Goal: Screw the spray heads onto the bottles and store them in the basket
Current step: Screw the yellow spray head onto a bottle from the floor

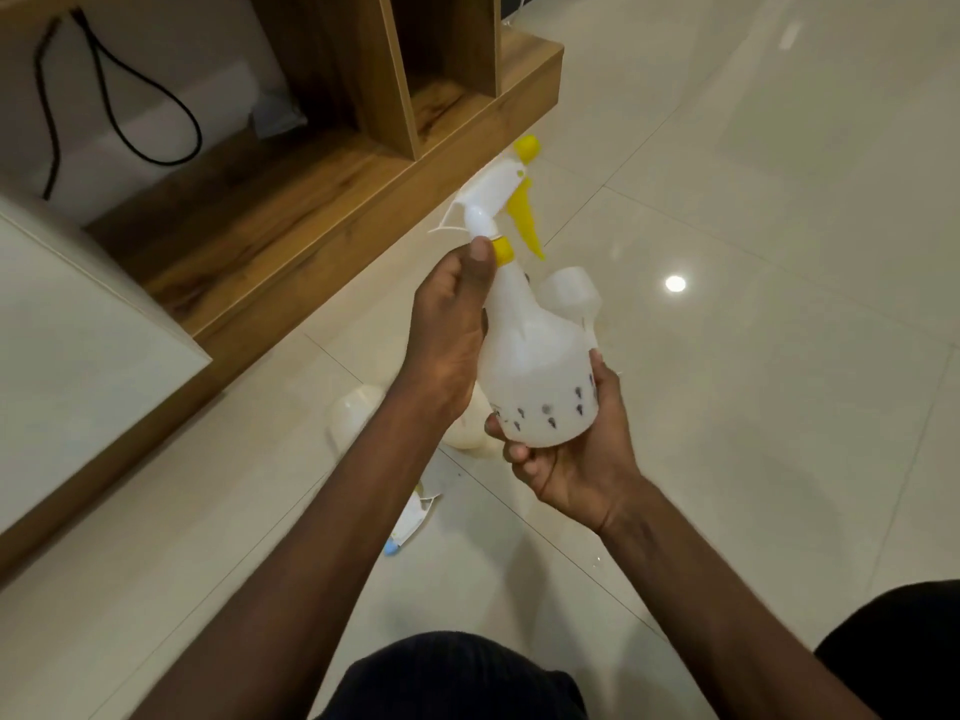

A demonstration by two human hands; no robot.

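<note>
A translucent white spray bottle [540, 366] with dark droplet marks near its base is held up in the middle of the view. My right hand [576, 459] cups its base from below. My left hand [452, 324] grips its neck, thumb against the yellow collar [504, 251]. The white spray head [493, 194] with yellow trigger and yellow nozzle sits on top of the bottle. More pale bottles [358, 407] lie on the floor under my left wrist, partly hidden. A spray head with a blue tip [410, 522] lies on the floor below them. No basket is in view.
A wooden shelf unit [322, 163] with open compartments stands at the upper left, a black cable [104, 85] hanging inside. A white panel [78, 324] juts in at the left. Glossy cream floor tiles [753, 200] spread to the right. My dark-clothed knees [457, 678] are at the bottom.
</note>
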